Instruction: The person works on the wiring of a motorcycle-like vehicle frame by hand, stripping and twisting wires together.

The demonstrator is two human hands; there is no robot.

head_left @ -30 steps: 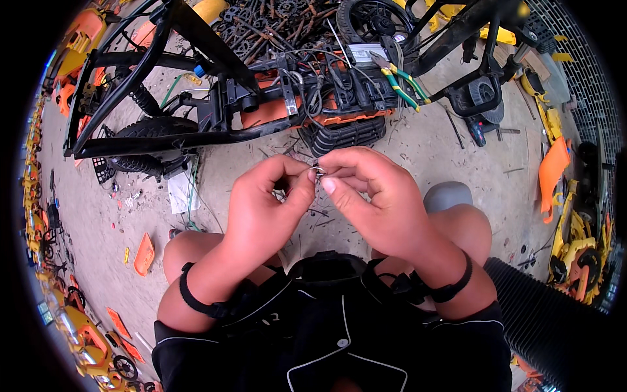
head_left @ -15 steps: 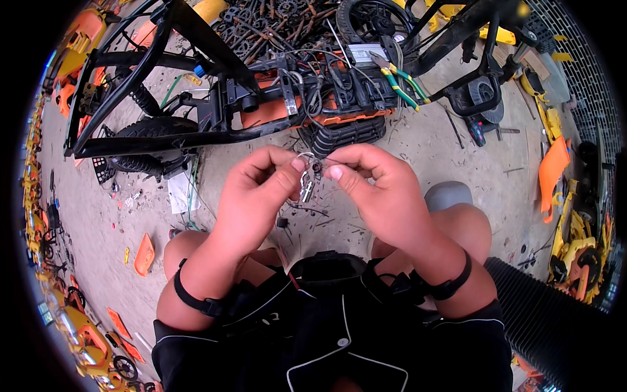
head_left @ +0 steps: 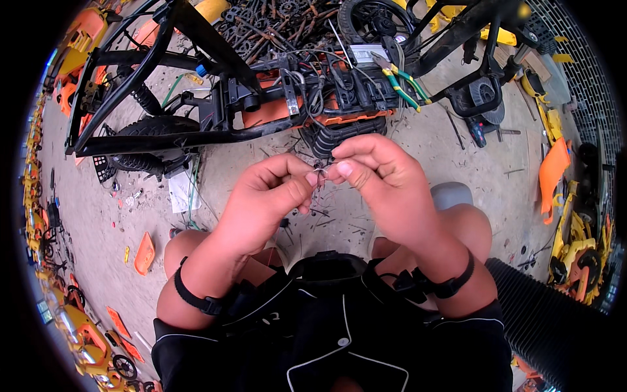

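As both forearms angle inward, the left hand and right hand pinch a metal ring.

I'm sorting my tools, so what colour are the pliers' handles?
The pliers' handles are green and yellow, clearest in the head view.

Here's the left hand, thumb and fingertips pinched on a thin silvery loop, and the right hand pinches in at the loop's other side! Beyond both hands sprawls a black vehicle frame; green-and-yellow pliers lie ahead of the right hand. Left of the left hand, an orange piece rests on the grey floor.
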